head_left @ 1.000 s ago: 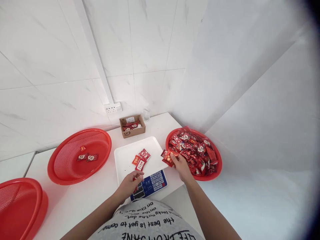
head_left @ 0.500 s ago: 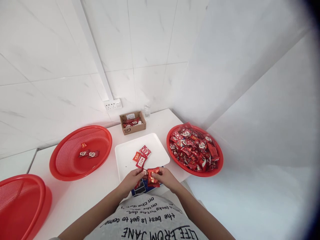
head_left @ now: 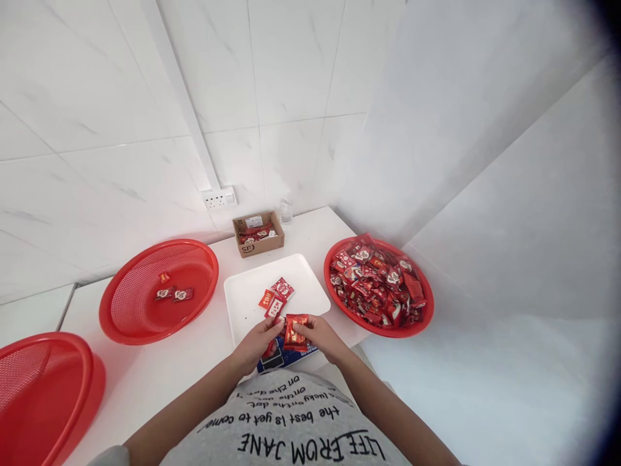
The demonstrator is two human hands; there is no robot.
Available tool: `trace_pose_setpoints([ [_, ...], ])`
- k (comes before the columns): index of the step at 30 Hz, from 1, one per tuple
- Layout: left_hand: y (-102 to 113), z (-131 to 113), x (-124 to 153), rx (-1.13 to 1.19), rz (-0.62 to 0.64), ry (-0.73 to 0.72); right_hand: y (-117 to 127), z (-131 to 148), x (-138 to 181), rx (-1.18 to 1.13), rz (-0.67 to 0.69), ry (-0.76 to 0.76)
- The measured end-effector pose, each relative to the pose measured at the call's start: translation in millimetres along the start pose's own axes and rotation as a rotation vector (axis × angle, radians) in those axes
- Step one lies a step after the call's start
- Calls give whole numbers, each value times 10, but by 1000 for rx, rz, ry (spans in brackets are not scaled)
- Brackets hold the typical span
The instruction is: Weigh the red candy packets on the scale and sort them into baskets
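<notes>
Both hands are close together over the near edge of a white tray [head_left: 242, 294]. My right hand [head_left: 321, 336] pinches a shiny red candy packet [head_left: 295, 335] with gold markings, thumb on top. Beside it, my left hand [head_left: 259, 343] is closed on a red packet [head_left: 270, 350], partly hidden by the fingers. Several small red packets [head_left: 275, 305] lie overlapping on the tray just beyond my hands. Under the tray's near edge shows a blue panel [head_left: 291, 356], like that of a weighing scale, half covered by the hands.
At right, a red basket [head_left: 427, 323] is heaped with red packets. To the left, another red basket [head_left: 208, 259] holds a few packets, and a third red basket [head_left: 90, 382] stands nearer. Behind the tray are a cardboard box [head_left: 264, 246] of packets and a clear plastic bottle [head_left: 286, 211].
My hands stay together on the packets, with only a slight shift of the fingers and the shiny packet. The view has tilted a little, so everything sits slightly higher.
</notes>
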State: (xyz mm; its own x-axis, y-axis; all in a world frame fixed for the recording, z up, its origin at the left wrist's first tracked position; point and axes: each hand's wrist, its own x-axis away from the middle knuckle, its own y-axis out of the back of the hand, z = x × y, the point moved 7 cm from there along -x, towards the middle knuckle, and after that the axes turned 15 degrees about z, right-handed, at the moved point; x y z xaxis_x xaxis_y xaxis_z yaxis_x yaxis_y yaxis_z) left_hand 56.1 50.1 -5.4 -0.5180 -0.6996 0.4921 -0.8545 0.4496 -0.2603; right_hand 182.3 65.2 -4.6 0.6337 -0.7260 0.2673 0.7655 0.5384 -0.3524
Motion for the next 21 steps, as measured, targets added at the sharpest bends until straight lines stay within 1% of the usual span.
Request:
trace_pose_setpoints([
  [1,9,2,3,16,-6,-7,-29,-17,-3,24,16,-8],
  [3,42,16,5,16,-26,-17,-33,-63,1,65,2,-20],
  [6,84,13,-18,-37,-49,-19,74,-100,41,85,-92,-16],
  [8,88,-39,-71,-116,-60,-13,160,-87,85,58,-142,-12],
  [11,80,-232,-206,-358,-106,-47,270,-32,167,16,-194,-29],
  [13,87,-386,-305,-578,-166,-82,343,18,231,23,-242,-35],
  [15,120,-483,-384,-775,-240,-72,411,58,292,46,-283,-27],
  [18,186,-517,-443,-973,-324,-9,544,80,386,72,-358,5],
  [21,172,-497,-461,-1136,-311,20,734,61,498,41,-471,42],
])
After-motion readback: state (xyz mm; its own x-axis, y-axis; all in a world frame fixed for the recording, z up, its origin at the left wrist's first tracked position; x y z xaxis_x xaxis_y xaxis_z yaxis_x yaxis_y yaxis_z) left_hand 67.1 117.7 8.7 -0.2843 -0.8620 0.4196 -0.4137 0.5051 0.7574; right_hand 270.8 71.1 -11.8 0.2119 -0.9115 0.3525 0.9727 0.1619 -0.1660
